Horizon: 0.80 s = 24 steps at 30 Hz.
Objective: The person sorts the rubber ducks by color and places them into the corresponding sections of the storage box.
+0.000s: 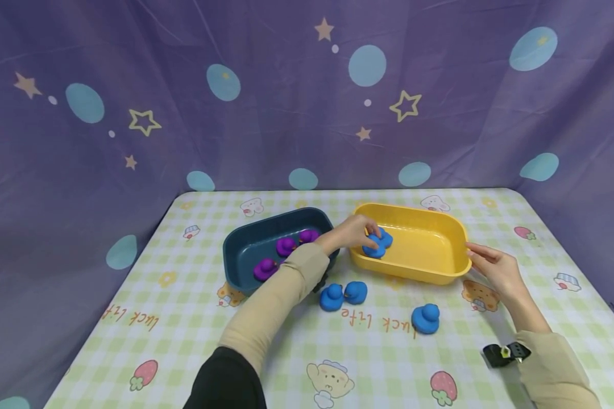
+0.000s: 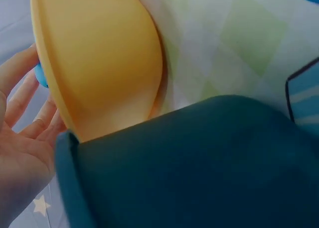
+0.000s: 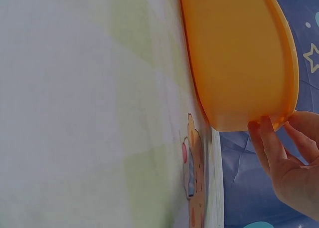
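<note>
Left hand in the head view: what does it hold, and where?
The left hand grips a blue rubber duck from above, inside the yellow plastic tub.

The left arm, in a beige sleeve, reached forward and a little to the right across the body, with the forearm nearly straight. The left hand (image 1: 355, 233) was at the end of it, palm turned down, and its fingers (image 2: 22, 96) were curled downward around something held under them. In the left wrist view the fingers were close together and only partly visible. The right arm came from the lower right, also in a beige sleeve, with a dark band on the wrist. The right hand (image 1: 493, 267) was stretched forward, fingers (image 3: 266, 138) almost straight and a little spread, the fingertips touching a surface before them.
</note>
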Available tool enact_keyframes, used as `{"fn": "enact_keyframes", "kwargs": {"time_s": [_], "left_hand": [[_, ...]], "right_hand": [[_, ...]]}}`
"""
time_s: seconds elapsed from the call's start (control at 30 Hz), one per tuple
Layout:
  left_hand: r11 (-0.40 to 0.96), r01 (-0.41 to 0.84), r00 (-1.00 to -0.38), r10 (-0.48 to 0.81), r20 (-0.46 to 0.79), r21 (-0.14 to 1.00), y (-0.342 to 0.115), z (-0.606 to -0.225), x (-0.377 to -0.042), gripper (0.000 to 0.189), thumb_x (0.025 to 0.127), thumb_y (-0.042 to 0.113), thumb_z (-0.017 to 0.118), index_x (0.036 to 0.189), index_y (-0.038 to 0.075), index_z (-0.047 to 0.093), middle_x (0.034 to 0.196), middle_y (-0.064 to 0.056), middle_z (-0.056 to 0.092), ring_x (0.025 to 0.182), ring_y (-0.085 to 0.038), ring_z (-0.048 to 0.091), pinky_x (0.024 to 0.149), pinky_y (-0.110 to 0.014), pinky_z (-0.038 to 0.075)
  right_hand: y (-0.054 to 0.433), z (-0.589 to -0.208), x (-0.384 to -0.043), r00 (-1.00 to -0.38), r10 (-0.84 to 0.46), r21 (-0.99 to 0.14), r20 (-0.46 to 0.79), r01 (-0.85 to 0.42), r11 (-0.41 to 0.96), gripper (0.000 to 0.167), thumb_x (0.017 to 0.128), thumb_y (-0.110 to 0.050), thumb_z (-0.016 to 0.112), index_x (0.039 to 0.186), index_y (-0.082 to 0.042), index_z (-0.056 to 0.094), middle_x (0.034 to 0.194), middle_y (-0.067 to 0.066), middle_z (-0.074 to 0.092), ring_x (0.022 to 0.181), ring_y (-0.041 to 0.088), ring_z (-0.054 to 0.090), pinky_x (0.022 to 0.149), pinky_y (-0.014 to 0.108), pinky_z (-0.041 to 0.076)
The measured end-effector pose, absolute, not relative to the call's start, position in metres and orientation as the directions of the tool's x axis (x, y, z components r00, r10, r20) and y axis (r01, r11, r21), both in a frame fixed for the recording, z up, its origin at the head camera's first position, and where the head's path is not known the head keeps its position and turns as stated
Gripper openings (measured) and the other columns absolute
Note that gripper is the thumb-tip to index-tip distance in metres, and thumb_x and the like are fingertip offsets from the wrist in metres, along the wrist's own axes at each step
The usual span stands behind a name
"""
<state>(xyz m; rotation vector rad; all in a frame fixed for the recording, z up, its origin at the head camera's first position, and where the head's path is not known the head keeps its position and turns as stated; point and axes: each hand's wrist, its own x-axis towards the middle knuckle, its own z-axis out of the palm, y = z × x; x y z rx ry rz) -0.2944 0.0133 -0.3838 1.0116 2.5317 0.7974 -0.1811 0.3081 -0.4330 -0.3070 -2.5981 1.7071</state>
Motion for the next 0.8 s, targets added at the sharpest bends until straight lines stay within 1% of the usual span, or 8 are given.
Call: {"fn": "enact_keyframes", "kwargs": {"time_s": [0.4, 0.67, 0.7, 0.77, 0.8], "left_hand": [[0.608, 0.559, -0.69, 0.718, -0.091, 0.563, 0.019, -0.39, -0.296, 0.02, 0.072, 0.016, 0.073, 0.089, 0.008, 0.067, 0.092, -0.004, 0.063, 0.087, -0.013, 0.054, 0.076, -0.016, 0.043], [0.609, 0.563, -0.683, 0.723, -0.099, 0.559, 0.021, -0.395, -0.297, 0.018, 0.072, 0.015, 0.073, 0.088, 0.007, 0.066, 0.089, -0.004, 0.062, 0.083, -0.013, 0.052, 0.071, -0.015, 0.044], [0.613, 0.557, -0.686, 0.72, -0.106, 0.561, 0.021, -0.396, -0.297, 0.018, 0.072, 0.015, 0.073, 0.087, 0.008, 0.066, 0.089, -0.004, 0.062, 0.083, -0.012, 0.052, 0.071, -0.014, 0.044], [0.623, 0.546, -0.69, 0.714, -0.12, 0.561, 0.022, -0.396, -0.297, 0.018, 0.072, 0.015, 0.073, 0.088, 0.008, 0.066, 0.09, -0.004, 0.062, 0.084, -0.013, 0.052, 0.068, -0.014, 0.044], [0.626, 0.54, -0.692, 0.711, -0.126, 0.563, 0.023, -0.396, -0.296, 0.018, 0.072, 0.014, 0.073, 0.088, 0.007, 0.066, 0.091, -0.004, 0.062, 0.084, -0.013, 0.052, 0.067, -0.013, 0.045]], "right_hand": [[0.308, -0.432, -0.18, -0.981, 0.168, -0.909, -0.094, 0.153, 0.388, 0.059, 0.088, -0.038, 0.049, 0.129, 0.004, 0.041, 0.136, 0.021, 0.034, 0.081, -0.019, 0.046, 0.074, 0.012, 0.047], [0.306, -0.431, -0.18, -0.98, 0.176, -0.907, -0.093, 0.156, 0.391, 0.059, 0.088, -0.039, 0.049, 0.129, 0.003, 0.041, 0.136, 0.021, 0.034, 0.082, -0.018, 0.045, 0.075, 0.013, 0.047], [0.307, -0.432, -0.18, -0.979, 0.181, -0.91, -0.096, 0.16, 0.383, 0.059, 0.087, -0.04, 0.05, 0.129, 0.001, 0.042, 0.135, 0.014, 0.039, 0.082, -0.018, 0.045, 0.074, 0.012, 0.046], [0.308, -0.434, -0.18, -0.979, 0.181, -0.912, -0.092, 0.156, 0.38, 0.061, 0.086, -0.042, 0.051, 0.129, 0.0, 0.043, 0.134, 0.012, 0.04, 0.083, -0.018, 0.045, 0.074, 0.012, 0.046], [0.31, -0.437, -0.181, -0.978, 0.186, -0.915, -0.094, 0.159, 0.371, 0.061, 0.085, -0.044, 0.052, 0.129, -0.002, 0.044, 0.133, 0.008, 0.042, 0.083, -0.017, 0.046, 0.074, 0.011, 0.046]]}}
